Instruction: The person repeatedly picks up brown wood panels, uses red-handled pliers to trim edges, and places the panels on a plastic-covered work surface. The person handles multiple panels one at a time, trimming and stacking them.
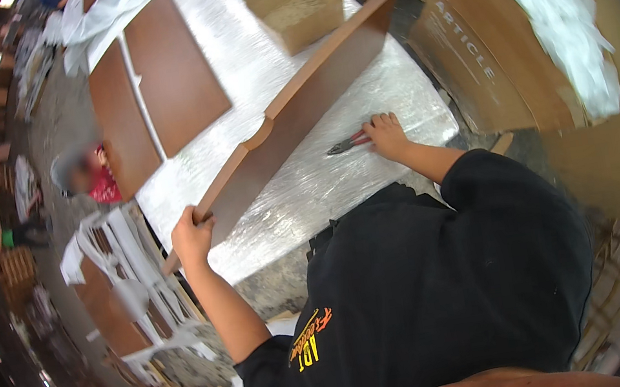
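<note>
A long brown wooden panel (326,84) stands on its edge across the table, with a shallow curved notch midway along its upper edge. My left hand (194,238) is closed round that upper edge close to the panel's near left end. On the near side of the panel, pliers (349,143) with red handles lie low over the table's plastic-wrapped top (301,187). My right hand (387,135) has its fingers on the handles, and part of the grip is hidden beneath the hand.
Two flat brown panels (179,77) lie side by side beyond the upright one. An open cardboard box (296,9) sits at the far side. To the right stands a big carton (481,58) topped with white wrapping (551,17). Another person (97,176) is beyond the table's left edge.
</note>
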Available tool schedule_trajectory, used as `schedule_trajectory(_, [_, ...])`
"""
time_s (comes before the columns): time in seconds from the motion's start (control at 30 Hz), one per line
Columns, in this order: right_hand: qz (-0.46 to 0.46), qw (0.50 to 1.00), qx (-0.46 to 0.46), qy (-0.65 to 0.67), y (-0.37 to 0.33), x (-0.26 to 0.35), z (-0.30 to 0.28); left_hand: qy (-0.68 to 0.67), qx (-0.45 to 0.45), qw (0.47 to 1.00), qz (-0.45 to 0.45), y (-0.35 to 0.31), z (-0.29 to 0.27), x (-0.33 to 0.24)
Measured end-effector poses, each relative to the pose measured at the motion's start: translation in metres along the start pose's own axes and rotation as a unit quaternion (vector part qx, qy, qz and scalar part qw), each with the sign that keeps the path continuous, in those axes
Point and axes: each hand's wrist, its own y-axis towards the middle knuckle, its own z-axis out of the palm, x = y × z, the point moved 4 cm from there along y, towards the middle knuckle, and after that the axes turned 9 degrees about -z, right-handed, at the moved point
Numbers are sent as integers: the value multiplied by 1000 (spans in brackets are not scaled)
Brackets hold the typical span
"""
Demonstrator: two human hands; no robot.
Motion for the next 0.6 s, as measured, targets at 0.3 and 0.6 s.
schedule_trajectory(0.3, [28, 976, 194, 90, 14, 4, 18, 34, -8, 995, 89, 29, 26, -120])
schedule_trajectory(0.6, [170, 716, 278, 617, -32, 78, -32, -104, -9, 980, 167, 21, 14, -129])
